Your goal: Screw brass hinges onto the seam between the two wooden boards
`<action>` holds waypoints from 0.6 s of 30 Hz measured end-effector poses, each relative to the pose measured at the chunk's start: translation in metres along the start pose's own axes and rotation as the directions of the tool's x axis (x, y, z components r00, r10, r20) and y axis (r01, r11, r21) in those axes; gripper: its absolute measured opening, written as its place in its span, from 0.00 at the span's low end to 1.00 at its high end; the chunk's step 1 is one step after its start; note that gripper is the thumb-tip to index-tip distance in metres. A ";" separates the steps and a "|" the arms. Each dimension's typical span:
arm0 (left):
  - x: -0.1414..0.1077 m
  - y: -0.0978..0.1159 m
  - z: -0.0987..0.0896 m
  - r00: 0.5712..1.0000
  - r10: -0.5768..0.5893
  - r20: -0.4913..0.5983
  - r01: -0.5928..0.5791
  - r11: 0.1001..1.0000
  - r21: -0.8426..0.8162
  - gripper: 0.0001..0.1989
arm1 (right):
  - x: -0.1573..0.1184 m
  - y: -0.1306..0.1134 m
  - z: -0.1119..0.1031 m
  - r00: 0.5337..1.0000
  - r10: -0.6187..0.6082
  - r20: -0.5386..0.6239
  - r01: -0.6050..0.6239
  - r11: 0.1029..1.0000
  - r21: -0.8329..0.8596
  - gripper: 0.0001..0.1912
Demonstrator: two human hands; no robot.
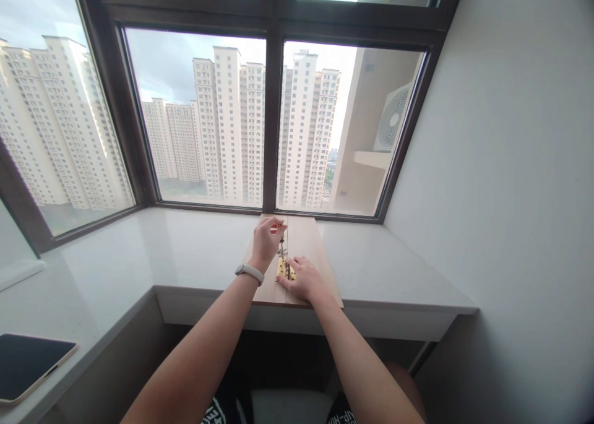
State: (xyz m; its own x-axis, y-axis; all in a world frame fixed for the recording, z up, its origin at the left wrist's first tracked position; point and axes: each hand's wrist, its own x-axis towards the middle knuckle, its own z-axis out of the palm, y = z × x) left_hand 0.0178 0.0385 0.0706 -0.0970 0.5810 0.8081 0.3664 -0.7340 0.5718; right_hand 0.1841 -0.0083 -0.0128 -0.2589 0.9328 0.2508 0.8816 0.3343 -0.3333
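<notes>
My left hand (267, 241), with a pale wristband, is closed in a pinch around the top of a small red-and-yellow piece (274, 229). Its exact kind is too small to make out. Below that pinch, thin dark metal-looking parts (282, 250) run down toward a small yellow piece with dark spots (281, 269). My right hand (304, 278) grips this yellow piece from the right, thumb on the near side and fingers on the far side. The fingers partly hide it. Both hands are above a light wooden board (318, 244).
The board lies on a white windowsill counter (371, 263), reaching its front edge. A tablet or phone (34, 365) with a dark screen rests on the counter at the lower left. Behind stands a brown-framed window (273, 133); a white wall (505, 164) closes off the right.
</notes>
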 end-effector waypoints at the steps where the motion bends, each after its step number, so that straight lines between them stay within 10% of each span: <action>1: 0.000 -0.001 0.000 1.000 0.000 0.002 0.000 1.000 -0.004 0.04 | 0.000 0.000 -0.001 1.000 0.000 0.005 0.000 1.000 0.002 0.39; 18: 0.001 -0.004 0.001 0.999 -0.006 0.036 0.005 1.000 0.014 0.06 | 0.000 0.001 0.000 1.000 -0.027 -0.013 0.027 1.000 0.000 0.37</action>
State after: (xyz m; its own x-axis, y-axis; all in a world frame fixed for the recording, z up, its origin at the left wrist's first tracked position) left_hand 0.0174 0.0421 0.0692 -0.0661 0.5974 0.7992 0.3792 -0.7259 0.5739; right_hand 0.1851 -0.0080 -0.0133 -0.2772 0.9216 0.2717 0.8742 0.3592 -0.3267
